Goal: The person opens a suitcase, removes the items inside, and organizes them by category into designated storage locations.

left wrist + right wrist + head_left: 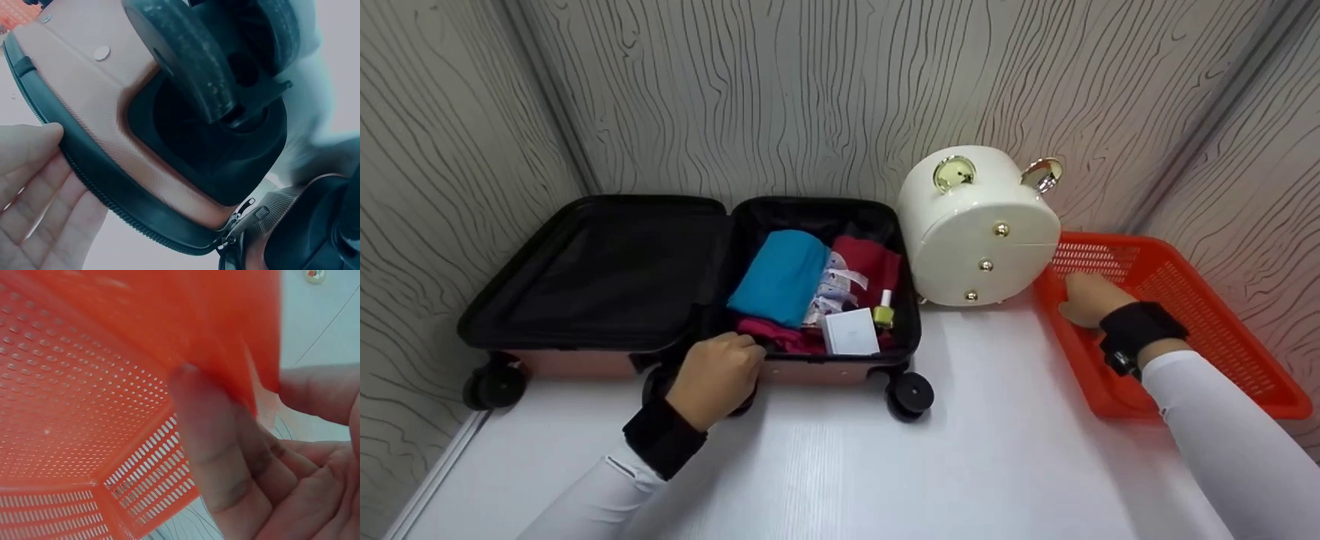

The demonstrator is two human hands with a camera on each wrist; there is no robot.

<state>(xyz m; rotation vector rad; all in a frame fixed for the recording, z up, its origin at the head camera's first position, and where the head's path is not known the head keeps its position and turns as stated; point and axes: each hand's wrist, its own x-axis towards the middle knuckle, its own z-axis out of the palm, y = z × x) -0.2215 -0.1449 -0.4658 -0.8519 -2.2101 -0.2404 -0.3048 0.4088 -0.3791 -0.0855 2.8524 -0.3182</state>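
Note:
An open suitcase (810,371) with pink sides and black zipped rims lies on the white table. My left hand (716,382) pinches its front rim, the thumb (39,138) against the black edging near a wheel (180,62). In its right half are a folded blue cloth (780,274), a red cloth (870,259), a patterned cloth (832,289), a small white box (851,334) and a nail polish bottle (883,311). My right hand (1091,300) grips the left rim of a red plastic basket (1207,300), thumb outside, fingers inside. Only perforated walls and floor show in the basket.
Between suitcase and basket stands a round white case (982,247) with gold ear-shaped parts and gold studs. The suitcase's left half (615,270) lies folded open, black inside. Wood-patterned walls (780,97) close off the back and both sides.

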